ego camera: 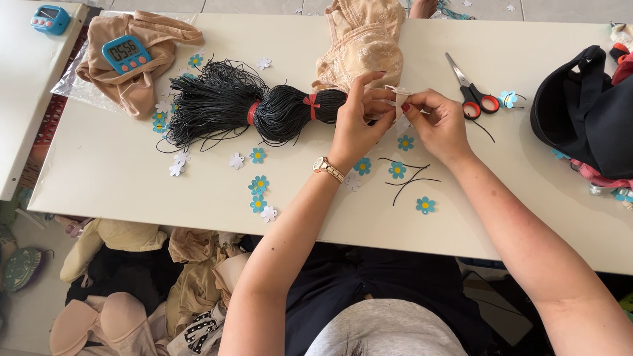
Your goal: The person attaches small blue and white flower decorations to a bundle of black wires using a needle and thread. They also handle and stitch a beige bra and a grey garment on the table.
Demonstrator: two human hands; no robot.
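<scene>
Forearms: both reach up over the near edge of the white surface (132,191).
Left hand (356,122): pinched shut on the beige strap (397,92).
Right hand (438,122): also pinching the strap, fingertips meeting the left's.
Strap: between both hands, running back to the beige garment (359,46).
Black cord bundle (264,105): long axis left-right, just beside the left hand.
Scissors (469,89): nearer the right hand.

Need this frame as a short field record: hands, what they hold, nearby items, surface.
surface: white table
left hand: left hand pinches a pale strap of the beige lace garment
right hand: right hand pinches the same strap
nearest items: bundle of black cord tied with red bands; red-handled scissors; cut cord pieces
scattered: blue and white paper flowers
far left: blue digital timer on a tan garment
far right: black garment
</scene>
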